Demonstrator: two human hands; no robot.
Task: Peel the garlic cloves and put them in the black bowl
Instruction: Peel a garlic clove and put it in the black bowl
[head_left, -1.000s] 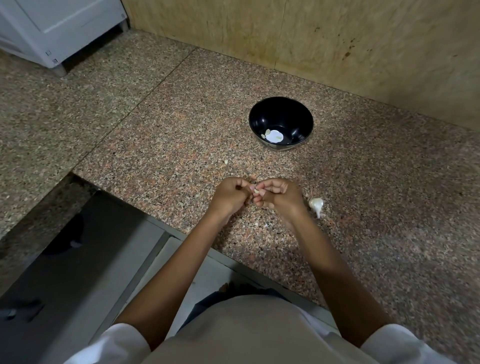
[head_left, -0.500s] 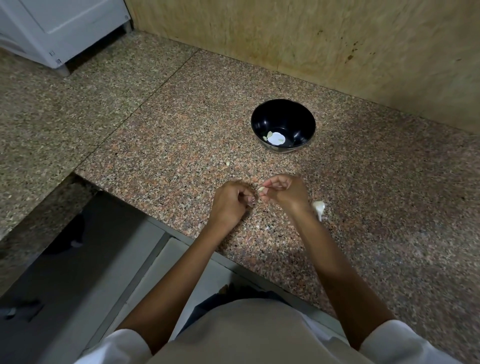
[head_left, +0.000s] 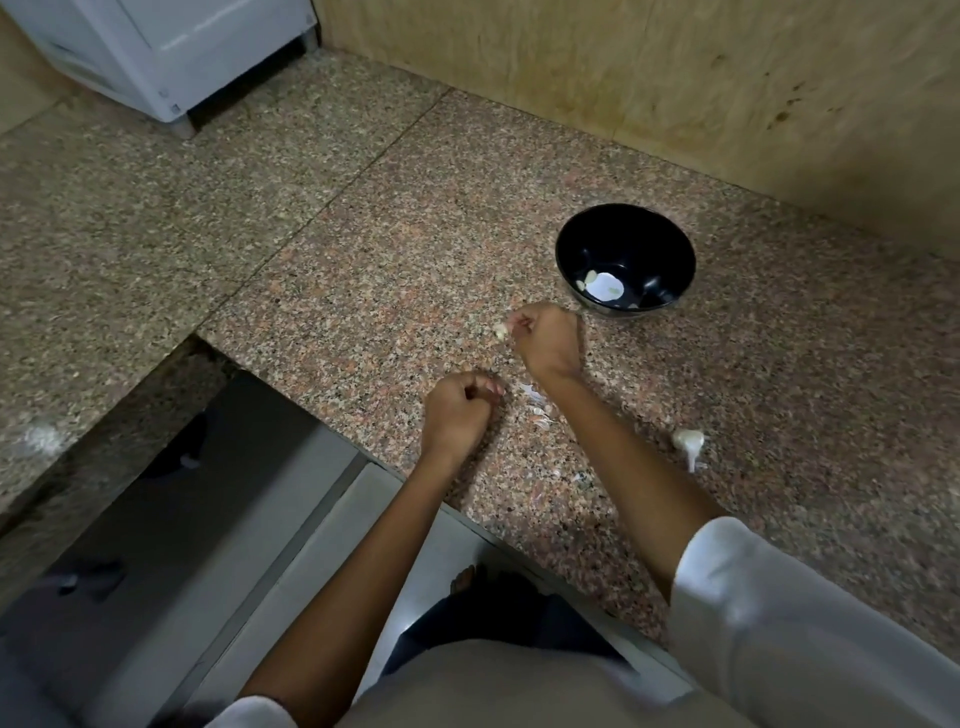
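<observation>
- Right hand (head_left: 545, 343) pinches a garlic clove (head_left: 500, 331) in curled fingers, just before the black bowl (head_left: 670, 244).
- Bowl sits toward the worktop's (head_left: 415, 260) back edge, pale cloves (head_left: 581, 285) inside.
- Left hand (head_left: 457, 410) curled near the front edge; contents, can't tell.
- Garlic bulb (head_left: 687, 441) lies beside the right forearm.

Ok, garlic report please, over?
Right hand pinches garlic clove near black bowl. Left hand curled, contents unclear. Nothing blocks the bowl.
</observation>
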